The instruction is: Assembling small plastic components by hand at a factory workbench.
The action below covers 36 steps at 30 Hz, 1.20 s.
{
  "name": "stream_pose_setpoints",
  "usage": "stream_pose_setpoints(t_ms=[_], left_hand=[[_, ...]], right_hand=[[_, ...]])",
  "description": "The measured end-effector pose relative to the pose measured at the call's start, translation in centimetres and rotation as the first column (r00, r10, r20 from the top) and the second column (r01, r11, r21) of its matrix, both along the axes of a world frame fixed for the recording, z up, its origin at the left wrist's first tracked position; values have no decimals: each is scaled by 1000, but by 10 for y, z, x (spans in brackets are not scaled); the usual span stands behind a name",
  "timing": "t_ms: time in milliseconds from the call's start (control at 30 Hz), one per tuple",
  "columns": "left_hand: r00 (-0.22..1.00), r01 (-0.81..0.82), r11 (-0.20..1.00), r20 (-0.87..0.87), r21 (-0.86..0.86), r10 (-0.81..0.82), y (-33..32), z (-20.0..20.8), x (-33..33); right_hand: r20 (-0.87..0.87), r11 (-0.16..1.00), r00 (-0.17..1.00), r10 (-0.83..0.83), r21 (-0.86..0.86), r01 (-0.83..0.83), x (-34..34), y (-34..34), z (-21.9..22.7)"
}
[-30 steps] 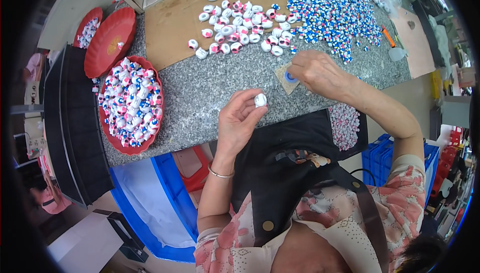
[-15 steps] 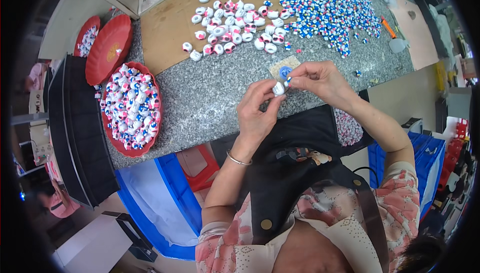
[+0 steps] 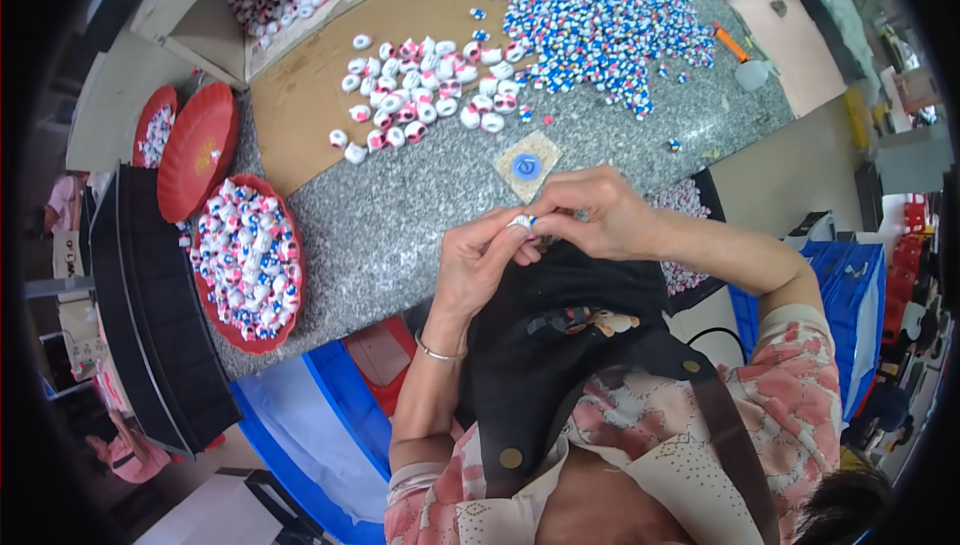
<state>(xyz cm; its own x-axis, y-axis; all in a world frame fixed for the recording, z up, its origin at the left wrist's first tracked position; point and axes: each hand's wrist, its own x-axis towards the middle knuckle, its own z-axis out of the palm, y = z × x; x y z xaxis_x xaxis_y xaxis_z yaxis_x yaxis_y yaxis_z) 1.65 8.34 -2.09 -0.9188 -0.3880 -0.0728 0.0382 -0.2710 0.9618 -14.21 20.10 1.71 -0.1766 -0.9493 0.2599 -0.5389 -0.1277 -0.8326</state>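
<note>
While the left hand (image 3: pixel 474 257) pinches a little white piece (image 3: pixel 519 222) by the near edge of the desk (image 3: pixel 355 235), the right hand (image 3: pixel 602 217) grips a tiny blue bit (image 3: pixel 533 219) right up against it, just nearside of that blue disc (image 3: pixel 526 167).

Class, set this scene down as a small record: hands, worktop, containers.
Left hand: pinches a white bead-like piece
Right hand: pinches a tiny blue part at it
Near hands: blue disc on a tan square mat
Worktop: speckled grey
Beyond: white-and-pink pieces on and beside brown cardboard; heap of blue-and-white pieces
Person's left: red scalloped bowl, filled
</note>
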Motion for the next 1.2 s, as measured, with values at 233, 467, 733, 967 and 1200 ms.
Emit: stream_pose_setpoints(t_ms=[233, 467, 733, 967, 1200], left_hand=[[968, -223, 946, 59, -235, 243, -48, 14, 47], [561, -343, -196, -368, -919, 741, -144, 50, 149], [577, -41, -190, -179, -981, 797, -155, 35, 183], [667, -119, -219, -241, -969, 705, -175, 28, 164], [659, -315, -297, -433, -901, 615, -113, 58, 108]], right_hand=[[-247, 995, 964, -102, -48, 93, -48, -3, -16], [-696, 965, 699, -163, 34, 259, -159, 42, -54], [-763, 970, 635, -118, 50, 240, -134, 21, -40], [-669, 964, 727, -153, 62, 260, -124, 47, -20], [-604, 946, 796, -30, 240, 218, -93, 10, -12]])
